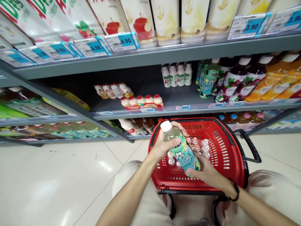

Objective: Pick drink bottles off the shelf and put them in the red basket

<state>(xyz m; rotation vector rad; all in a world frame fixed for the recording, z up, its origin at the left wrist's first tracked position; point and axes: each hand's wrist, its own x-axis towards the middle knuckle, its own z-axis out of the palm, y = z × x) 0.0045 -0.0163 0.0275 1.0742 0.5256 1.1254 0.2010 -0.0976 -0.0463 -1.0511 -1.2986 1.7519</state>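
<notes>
Both hands grip one green-labelled drink bottle (181, 153). It is held tilted just above the red shopping basket (227, 147), with its white cap (166, 126) up and away from the body. The left hand (164, 143) is curled around the shoulder of the bottle just under the cap, thumb on the near side and fingers wrapped over the far side. The right hand (207, 174) cups the lower end from beneath, its fingers closed round the base. A dark band (236, 190) sits on that wrist.

Directly under the hands, packs of small capped bottles (199, 147) lie on the basket floor. The bottle does not seem to touch them, though the gap cannot be judged. The basket's black handle (249, 147) hangs down to the right of the right hand. Beyond the hands, on the grey shelf (188, 107), stand more bottles with the same green label (208, 78).

The grip looks sound, since one hand steers at the neck and the other carries the weight at the base. The smooth film label is probably slippery, so the lower hand should stay under the base rather than just pinching the sides. The small packs are light and would shift under a knock. The bare strip of basket floor beside the right hand looks the safest place for the bottle to rest, laid on its side with the cap clear of the slotted wall.
</notes>
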